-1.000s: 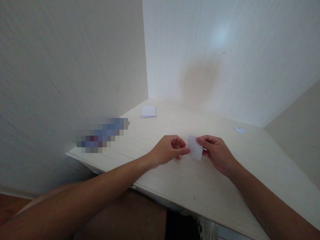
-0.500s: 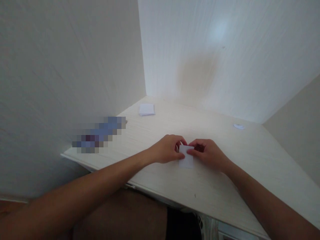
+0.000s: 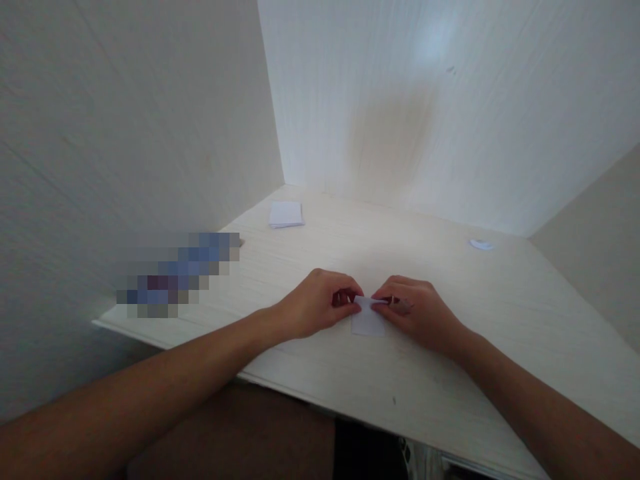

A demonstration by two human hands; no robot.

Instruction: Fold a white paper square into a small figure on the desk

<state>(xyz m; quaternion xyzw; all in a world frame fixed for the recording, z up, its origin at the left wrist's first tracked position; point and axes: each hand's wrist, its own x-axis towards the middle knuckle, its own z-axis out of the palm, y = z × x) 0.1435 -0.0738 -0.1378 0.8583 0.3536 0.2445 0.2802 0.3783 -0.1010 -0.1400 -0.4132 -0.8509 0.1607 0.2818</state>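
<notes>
A small white piece of paper lies at the middle of the pale table, its far edge raised between my fingers. My left hand pinches the upper left corner between thumb and fingers. On the other side, my right hand pinches the upper right part, where the edge looks folded over. The fingertips of both hands are a short way apart, and the paper's lower part shows below them.
A stack of white paper squares sits near the back left corner of the table. A small white item lies at the back right. A blurred-out bluish object is by the left wall.
My hands have moved slightly apart along the paper's far edge, which now looks more bent at the right. The whole view has shifted a little.
</notes>
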